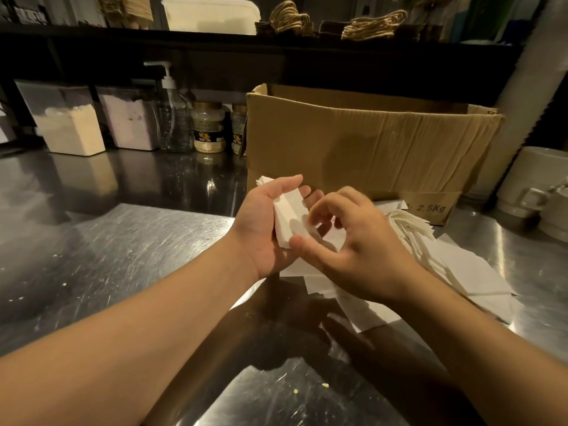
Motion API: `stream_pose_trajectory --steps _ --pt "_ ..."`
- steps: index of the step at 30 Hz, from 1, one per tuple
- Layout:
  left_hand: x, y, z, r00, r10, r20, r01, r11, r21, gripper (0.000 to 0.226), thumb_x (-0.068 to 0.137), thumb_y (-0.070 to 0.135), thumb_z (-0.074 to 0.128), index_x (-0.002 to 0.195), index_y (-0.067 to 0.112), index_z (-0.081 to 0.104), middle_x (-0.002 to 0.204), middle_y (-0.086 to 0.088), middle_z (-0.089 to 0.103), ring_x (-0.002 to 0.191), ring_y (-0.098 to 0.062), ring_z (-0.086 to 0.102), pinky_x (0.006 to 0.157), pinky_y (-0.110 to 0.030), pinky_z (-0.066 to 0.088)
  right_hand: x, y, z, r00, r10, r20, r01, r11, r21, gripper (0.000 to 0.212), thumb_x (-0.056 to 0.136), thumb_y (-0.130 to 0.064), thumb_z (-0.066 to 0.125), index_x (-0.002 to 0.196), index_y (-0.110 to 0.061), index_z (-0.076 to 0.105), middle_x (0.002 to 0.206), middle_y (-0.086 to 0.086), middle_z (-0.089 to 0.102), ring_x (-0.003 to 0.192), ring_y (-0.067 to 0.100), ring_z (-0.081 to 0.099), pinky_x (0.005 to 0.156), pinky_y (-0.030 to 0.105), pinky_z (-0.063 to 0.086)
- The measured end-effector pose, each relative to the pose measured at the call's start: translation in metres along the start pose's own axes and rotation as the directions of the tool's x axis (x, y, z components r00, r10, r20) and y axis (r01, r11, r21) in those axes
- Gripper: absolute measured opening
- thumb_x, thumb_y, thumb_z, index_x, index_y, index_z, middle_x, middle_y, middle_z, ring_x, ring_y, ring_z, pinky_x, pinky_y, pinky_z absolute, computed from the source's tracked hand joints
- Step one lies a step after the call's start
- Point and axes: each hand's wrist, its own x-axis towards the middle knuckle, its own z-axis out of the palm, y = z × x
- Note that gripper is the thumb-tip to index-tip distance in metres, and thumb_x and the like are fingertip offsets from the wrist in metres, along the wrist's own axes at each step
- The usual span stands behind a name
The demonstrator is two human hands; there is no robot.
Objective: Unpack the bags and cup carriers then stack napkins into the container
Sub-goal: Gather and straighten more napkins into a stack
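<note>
My left hand (264, 222) grips a thick stack of white napkins (290, 218) above the steel counter, thumb over the top edge. My right hand (347, 241) is at the stack's near side, its fingers curled and its thumb touching the lower corner of the stack. More loose white napkins (461, 269) lie scattered on the counter under and to the right of my hands, some fanned out. A large open cardboard box (368, 142) stands just behind my hands.
Along the back wall stand two clear bins of powder (70, 124), a pump bottle (170, 118) and two jars (209, 127). White mugs (541, 192) sit at the right edge. A shelf above holds paper bags with twine handles (289, 20) and a white tub (212, 13).
</note>
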Motion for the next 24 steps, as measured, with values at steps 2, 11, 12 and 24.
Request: stream_pose_trajectory --steps 2,11,12,24 --pt "0.002 -0.002 0.0 0.998 0.069 0.011 -0.069 0.998 -0.016 0.064 0.073 0.034 0.072 0.133 0.018 0.06 0.098 -0.006 0.072 0.084 -0.024 0.072 0.074 -0.041 0.06 0.0 -0.004 0.004 0.991 0.126 0.05 -0.129 0.989 0.072 0.053 0.078 -0.072 0.066 0.113 -0.036 0.05 0.109 -0.019 0.049 0.095 0.002 0.052 0.074 0.017 0.046" --pt "0.001 -0.006 0.004 0.996 0.09 -0.022 -0.091 0.996 -0.024 0.048 0.07 0.029 0.074 0.116 0.013 0.066 0.085 -0.007 0.075 0.073 -0.023 0.076 0.068 -0.04 0.063 -0.004 -0.01 0.01 0.988 0.149 0.024 -0.151 0.98 0.133 0.069 0.077 -0.064 0.075 0.131 -0.039 0.039 0.105 -0.032 0.049 0.1 -0.002 0.056 0.085 0.018 0.054" --pt "0.002 -0.005 0.003 0.996 0.082 -0.026 -0.083 0.996 -0.032 0.045 0.073 0.028 0.073 0.114 0.012 0.067 0.086 -0.007 0.074 0.074 -0.024 0.075 0.069 -0.04 0.063 -0.004 -0.01 0.009 0.988 0.15 0.035 -0.153 0.981 0.118 0.074 0.077 -0.067 0.073 0.137 -0.037 0.041 0.113 -0.03 0.05 0.107 0.0 0.054 0.095 0.029 0.053" --pt "0.011 0.005 -0.007 0.994 0.053 -0.1 -0.071 0.98 -0.186 0.057 0.067 0.03 0.07 0.12 0.011 0.058 0.1 -0.009 0.065 0.08 -0.023 0.063 0.07 -0.034 0.053 0.014 0.04 -0.015 0.937 0.232 -0.26 -0.186 0.964 0.19 0.006 0.094 -0.03 0.069 0.098 -0.026 0.069 0.088 -0.011 0.068 0.083 0.009 0.064 0.076 0.037 0.058"
